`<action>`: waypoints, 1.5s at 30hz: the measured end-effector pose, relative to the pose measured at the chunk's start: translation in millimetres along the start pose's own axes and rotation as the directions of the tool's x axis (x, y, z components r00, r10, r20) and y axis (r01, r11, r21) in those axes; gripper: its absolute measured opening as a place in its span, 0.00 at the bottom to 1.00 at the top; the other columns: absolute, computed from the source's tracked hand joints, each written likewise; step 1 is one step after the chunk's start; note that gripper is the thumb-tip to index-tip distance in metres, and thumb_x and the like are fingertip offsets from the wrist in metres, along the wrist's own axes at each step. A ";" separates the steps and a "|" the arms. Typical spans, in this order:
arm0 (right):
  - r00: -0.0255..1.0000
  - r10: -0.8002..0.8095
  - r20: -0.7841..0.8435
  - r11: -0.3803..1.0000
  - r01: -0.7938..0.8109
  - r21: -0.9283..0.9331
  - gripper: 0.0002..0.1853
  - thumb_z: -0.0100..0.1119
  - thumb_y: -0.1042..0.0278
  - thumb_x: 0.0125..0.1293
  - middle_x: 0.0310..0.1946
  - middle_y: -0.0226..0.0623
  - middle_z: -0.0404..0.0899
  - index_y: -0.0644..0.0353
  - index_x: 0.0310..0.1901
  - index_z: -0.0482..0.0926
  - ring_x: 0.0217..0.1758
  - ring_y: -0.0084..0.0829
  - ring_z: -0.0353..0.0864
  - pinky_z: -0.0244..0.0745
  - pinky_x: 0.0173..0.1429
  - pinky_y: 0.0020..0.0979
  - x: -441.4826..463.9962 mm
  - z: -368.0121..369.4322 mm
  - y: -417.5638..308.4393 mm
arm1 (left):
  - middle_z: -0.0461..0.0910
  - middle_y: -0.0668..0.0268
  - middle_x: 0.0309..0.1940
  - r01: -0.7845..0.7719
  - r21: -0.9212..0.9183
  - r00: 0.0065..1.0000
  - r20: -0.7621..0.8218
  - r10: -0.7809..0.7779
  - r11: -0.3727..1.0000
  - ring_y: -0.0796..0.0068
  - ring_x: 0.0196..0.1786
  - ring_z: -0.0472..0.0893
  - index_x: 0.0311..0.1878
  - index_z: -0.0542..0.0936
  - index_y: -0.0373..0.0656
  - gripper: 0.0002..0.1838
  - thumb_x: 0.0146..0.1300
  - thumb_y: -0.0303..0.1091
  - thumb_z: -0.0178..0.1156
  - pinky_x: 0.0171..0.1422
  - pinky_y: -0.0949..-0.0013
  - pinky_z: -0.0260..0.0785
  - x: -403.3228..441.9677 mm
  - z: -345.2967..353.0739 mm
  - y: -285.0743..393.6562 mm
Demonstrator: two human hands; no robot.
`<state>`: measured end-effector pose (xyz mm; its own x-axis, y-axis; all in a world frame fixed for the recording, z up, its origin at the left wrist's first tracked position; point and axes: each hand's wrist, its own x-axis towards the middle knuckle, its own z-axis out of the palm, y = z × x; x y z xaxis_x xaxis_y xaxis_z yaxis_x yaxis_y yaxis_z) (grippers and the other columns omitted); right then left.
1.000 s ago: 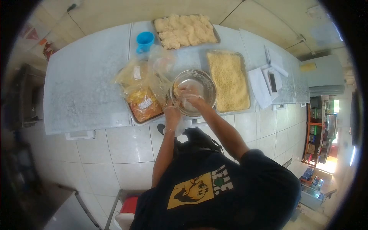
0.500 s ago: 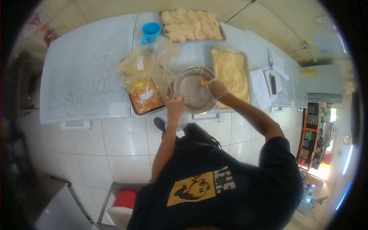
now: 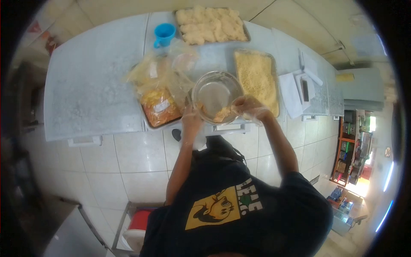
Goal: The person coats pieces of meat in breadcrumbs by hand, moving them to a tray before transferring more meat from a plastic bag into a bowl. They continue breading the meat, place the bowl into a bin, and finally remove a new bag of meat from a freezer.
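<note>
A round metal bowl (image 3: 219, 76) with pale, cloudy batter inside stands at the table's front edge. My right hand (image 3: 251, 108), in a clear plastic glove, reaches over the bowl's right rim with fingers curled. At its fingertips is an orange-pink piece of meat (image 3: 222, 114), low in the bowl. My left hand (image 3: 191, 122), also gloved, is at the bowl's left rim; its fingertips are too blurred to read. Left of it, a tray holds an open plastic bag of marinated meat (image 3: 156, 103) with a white label. A tray of yellowish crumbs (image 3: 257, 79) lies right of the bowl.
A tray of breaded pieces (image 3: 209, 25) lies at the back of the table (image 3: 94, 81). Near it stands a blue cup (image 3: 164, 34). White papers (image 3: 292, 92) and a dark phone (image 3: 305, 91) lie at the right. A red container (image 3: 139, 221) is below, near my left side.
My right hand has moved down from above the batter to the bowl's front right rim, and the meat piece is now lower. My left hand stays at the left rim.
</note>
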<state>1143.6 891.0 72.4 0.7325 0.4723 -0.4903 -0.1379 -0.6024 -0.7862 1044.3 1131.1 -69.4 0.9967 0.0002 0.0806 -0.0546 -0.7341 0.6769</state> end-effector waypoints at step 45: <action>0.771 0.175 -0.612 0.929 -0.336 -0.157 0.17 0.60 0.62 0.61 0.40 0.54 0.81 0.64 0.47 0.78 0.46 0.51 0.81 0.76 0.52 0.45 31.6 -210.8 176.5 | 0.77 0.47 0.58 0.035 0.108 0.891 0.446 -0.080 0.994 0.52 0.61 0.77 0.64 0.72 0.36 0.36 0.64 0.57 0.56 0.65 0.58 0.66 277.7 145.1 245.5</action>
<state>1282.9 664.0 -2.6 0.9488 -0.1355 -0.2853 -0.2693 -0.8189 -0.5068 1316.3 852.4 13.1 0.9192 -0.2444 -0.3086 -0.0132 -0.8026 0.5963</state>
